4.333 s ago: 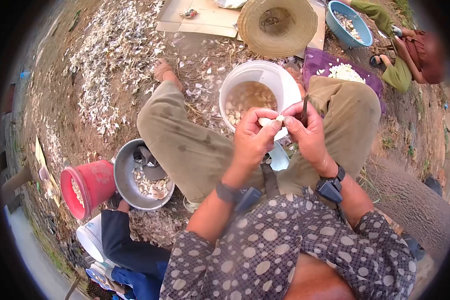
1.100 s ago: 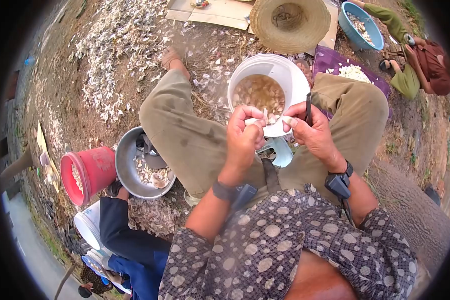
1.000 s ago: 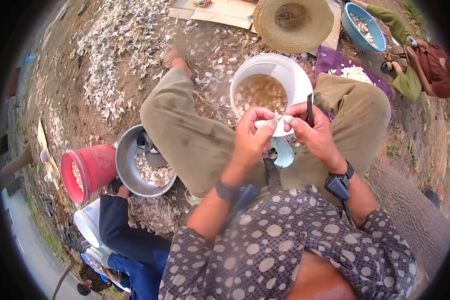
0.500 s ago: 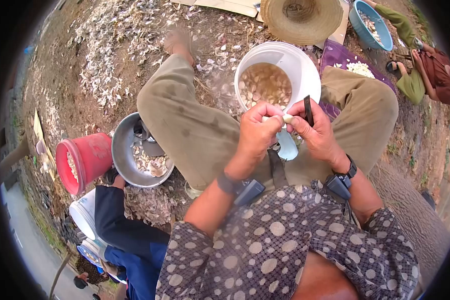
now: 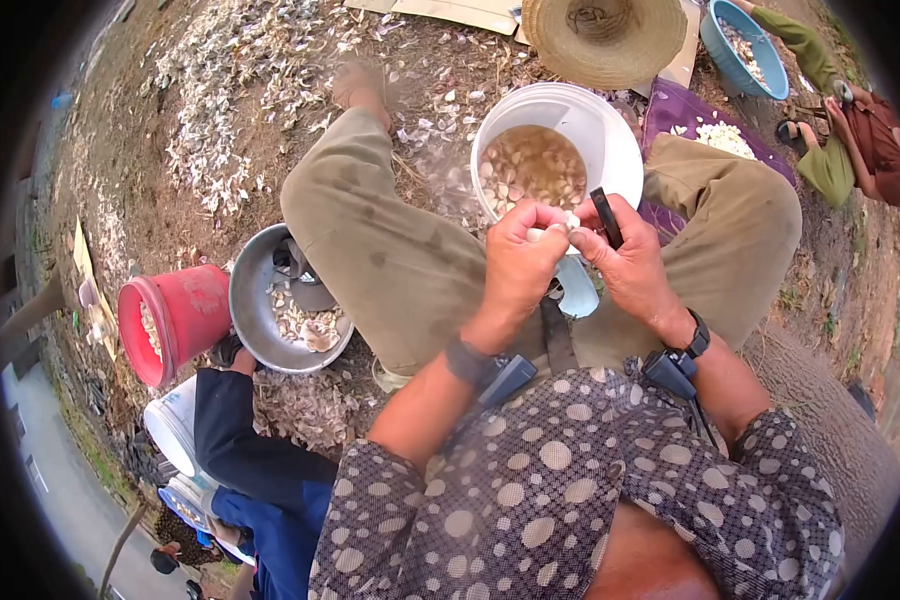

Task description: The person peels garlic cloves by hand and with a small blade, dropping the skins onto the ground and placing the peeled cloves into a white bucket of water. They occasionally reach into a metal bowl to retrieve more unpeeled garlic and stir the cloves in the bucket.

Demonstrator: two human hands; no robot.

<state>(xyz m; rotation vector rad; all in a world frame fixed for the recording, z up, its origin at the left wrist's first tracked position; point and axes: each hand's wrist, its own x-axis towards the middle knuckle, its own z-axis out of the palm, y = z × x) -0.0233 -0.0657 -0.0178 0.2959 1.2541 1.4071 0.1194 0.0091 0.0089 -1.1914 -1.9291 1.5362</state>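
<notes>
A pale garlic clove (image 5: 571, 222) is pinched between the fingertips of my two hands, at the near rim of a white bucket (image 5: 610, 140). My left hand (image 5: 520, 262) is closed on the clove from the left. From the other side my right hand (image 5: 630, 265) touches it with thumb and fingers, while also gripping what looks like a small knife (image 5: 605, 217). Only its black handle shows; any blade is hidden by the fingers. Inside the bucket, many cloves (image 5: 532, 170) sit in brownish water. A light blue piece (image 5: 577, 288) lies just below my hands.
Left of my leg stand a metal basin (image 5: 255, 335) with cloves and a red bucket (image 5: 190, 310). A purple cloth (image 5: 670, 110) holds peeled cloves. Beyond are a straw hat (image 5: 610, 60) and a blue basin (image 5: 715, 50). People sit on both sides; skins litter the ground.
The black handle has tilted to the left in my right hand. My fingers have shifted slightly around the clove, which both hands still hold. The view has moved a little.
</notes>
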